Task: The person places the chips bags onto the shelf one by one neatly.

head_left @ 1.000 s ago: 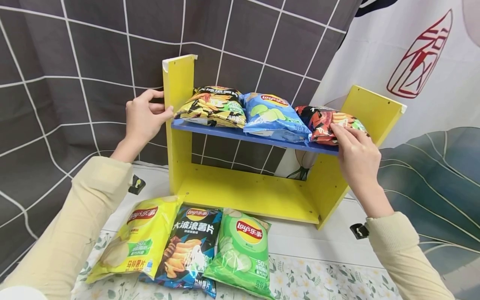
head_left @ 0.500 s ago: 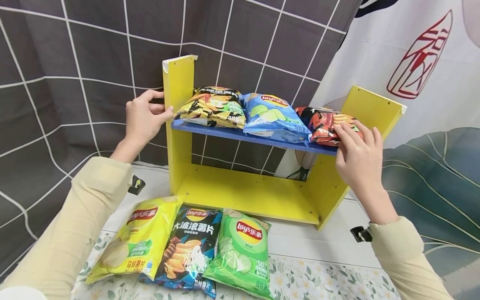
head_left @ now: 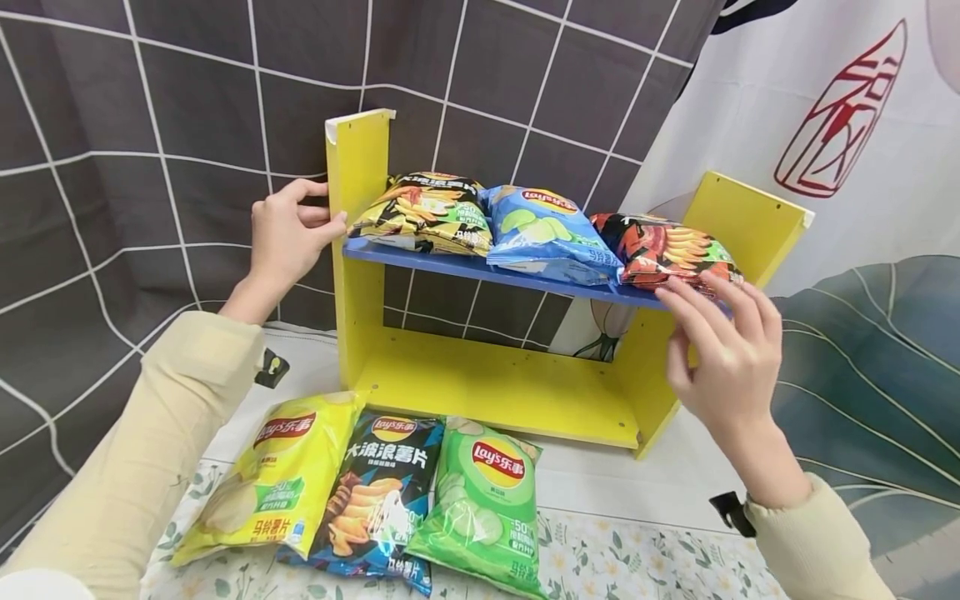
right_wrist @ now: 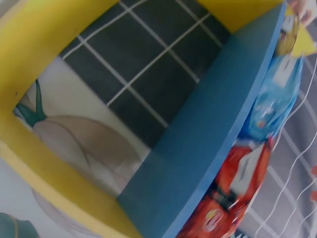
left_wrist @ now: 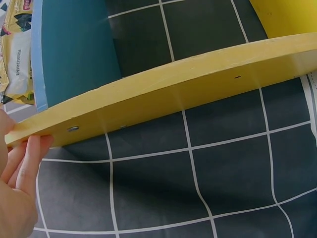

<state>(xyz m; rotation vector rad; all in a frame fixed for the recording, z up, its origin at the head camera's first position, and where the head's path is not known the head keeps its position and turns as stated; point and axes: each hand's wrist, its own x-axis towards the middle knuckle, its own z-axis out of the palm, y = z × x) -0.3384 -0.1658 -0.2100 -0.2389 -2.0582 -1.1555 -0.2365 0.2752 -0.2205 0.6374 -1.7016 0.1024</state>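
Observation:
My left hand (head_left: pixel 294 237) grips the edge of the yellow side panel (head_left: pixel 358 167) of a small shelf, thumb on the front and fingers around the outside. The left wrist view shows the same panel (left_wrist: pixel 168 91) between thumb and fingers. On the blue upper board (head_left: pixel 420 260) lie a black-and-gold chip bag (head_left: pixel 427 212), a blue chip bag (head_left: pixel 551 233) and a red-and-black chip bag (head_left: pixel 660 250). My right hand (head_left: pixel 727 358) is just in front of the red bag, its fingers loosely extended and overlapping the bag's lower right edge in the head view.
Three larger chip bags lie before the shelf: yellow (head_left: pixel 273 475), dark blue (head_left: pixel 378 500) and green (head_left: pixel 483 504). They rest on a leaf-patterned cloth (head_left: pixel 637 550). Behind the shelf hangs a dark curtain with white grid lines (head_left: pixel 210 100). The lower yellow board (head_left: pixel 495 383) holds nothing.
My right hand has come off the red bag, moving down and toward me, with its fingers spreading. More of the red bag shows now. My left hand stays on the side panel.

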